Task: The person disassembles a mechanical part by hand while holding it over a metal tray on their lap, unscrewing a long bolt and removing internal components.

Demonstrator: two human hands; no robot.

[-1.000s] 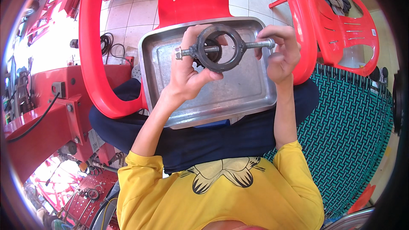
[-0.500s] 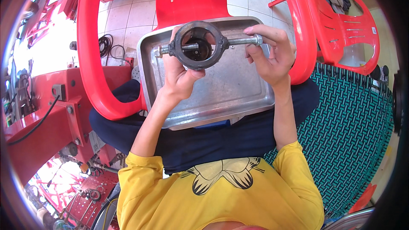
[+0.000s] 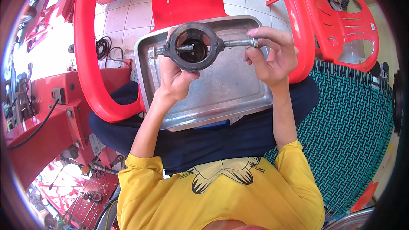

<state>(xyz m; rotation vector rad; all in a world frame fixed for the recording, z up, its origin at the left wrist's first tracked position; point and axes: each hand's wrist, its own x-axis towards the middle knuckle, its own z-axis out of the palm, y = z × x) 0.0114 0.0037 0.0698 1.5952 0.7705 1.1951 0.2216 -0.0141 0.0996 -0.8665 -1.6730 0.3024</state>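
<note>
**Ring puller held above the steel tray**

Above the metal tray (image 3: 221, 98), which rests on the person's lap, a dark ring-shaped puller (image 3: 192, 47) with a threaded bolt (image 3: 236, 42) through its side is held up for work. The ring is gripped from below by the left hand (image 3: 177, 79), with the thumb pressed to its lower rim at about 6 o'clock and the fingers wrapped behind. The bolt's head end, at 3 o'clock from the ring, is pinched between the fingertips of the right hand (image 3: 272, 57). A second stud end (image 3: 154, 52) projects from the ring at 9 o'clock.

The step in hand appears to be the turning of the bolt. It would be done best with the ring kept steady and level by the left hand, so that the thread runs straight, and with the bolt rolled by the fingertips only, not forced. The assembly is best kept over the tray, so that a dropped part would be caught.

Room is limited. A red plastic chair (image 3: 91, 59) curves round the tray from 9 o'clock to 12 o'clock, and its right arm (image 3: 300, 21) stands just beside the right hand at 2 o'clock. A second red chair (image 3: 341, 21) stands beyond, and a teal woven seat (image 3: 353, 132) lies at 4 o'clock. Open space is judged to remain mostly toward the body, at 6 o'clock.
</note>
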